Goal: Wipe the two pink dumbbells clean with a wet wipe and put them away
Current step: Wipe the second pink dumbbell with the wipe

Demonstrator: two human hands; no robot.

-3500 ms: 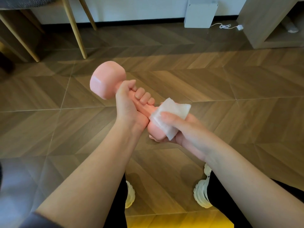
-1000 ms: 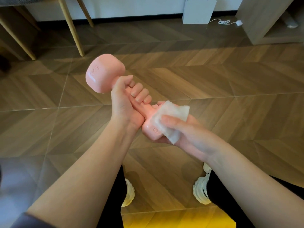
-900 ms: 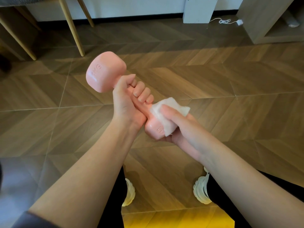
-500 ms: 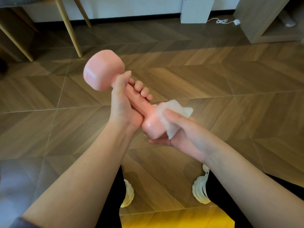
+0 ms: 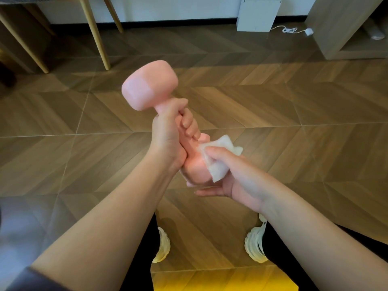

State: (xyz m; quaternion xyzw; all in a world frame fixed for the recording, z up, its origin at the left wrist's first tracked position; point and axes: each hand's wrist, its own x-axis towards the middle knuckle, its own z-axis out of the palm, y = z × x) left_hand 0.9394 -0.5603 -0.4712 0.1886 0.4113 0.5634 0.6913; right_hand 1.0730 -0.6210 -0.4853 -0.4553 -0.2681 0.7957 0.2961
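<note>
The left hand [image 5: 168, 133] grips the pink dumbbell [image 5: 150, 86] by its handle, tilted. The right hand [image 5: 226, 177] pinches a wet wipe [image 5: 218, 162] against its lower head.

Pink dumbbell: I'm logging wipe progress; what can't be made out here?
Handle of the pink dumbbell: head view, hidden under the gripping left hand.
Near head: mostly covered by the wet wipe and right hand.
Far head: blurred, any marking unreadable.
Second dumbbell: out of frame.
</note>
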